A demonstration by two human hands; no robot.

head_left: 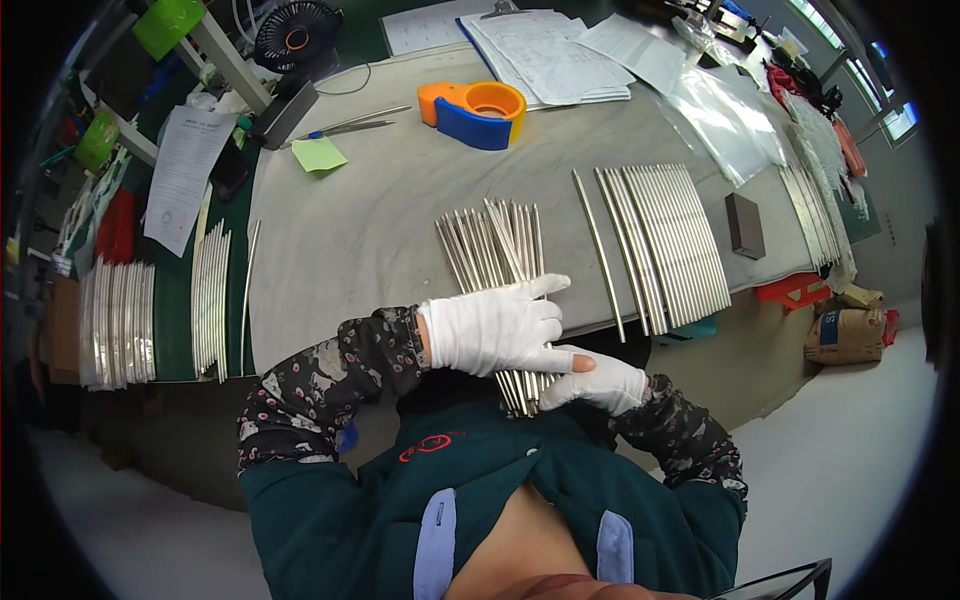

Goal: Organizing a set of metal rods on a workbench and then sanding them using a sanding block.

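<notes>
A fanned bundle of thin silvery metal rods [487,235] points away from me, its near ends past the table's front edge and close to my body. My left hand [490,328], in a white glove, lies across the bundle with its fingers bent over the rods. One rod crosses the others at a slant. Beside the near ends, my right hand [602,384] closes on the bundle; its glove leaves the thumb tip bare, and its other fingers are partly hidden. A single rod [600,255] lies apart, right of the bundle.
A neat row of rods [672,245] lies to the right, next to a dark block [744,226]. More rods [118,325] are at the left. An orange-and-blue tape dispenser [480,112], papers [545,60], plastic bags [725,115] and a small fan [297,38] occupy the far side.
</notes>
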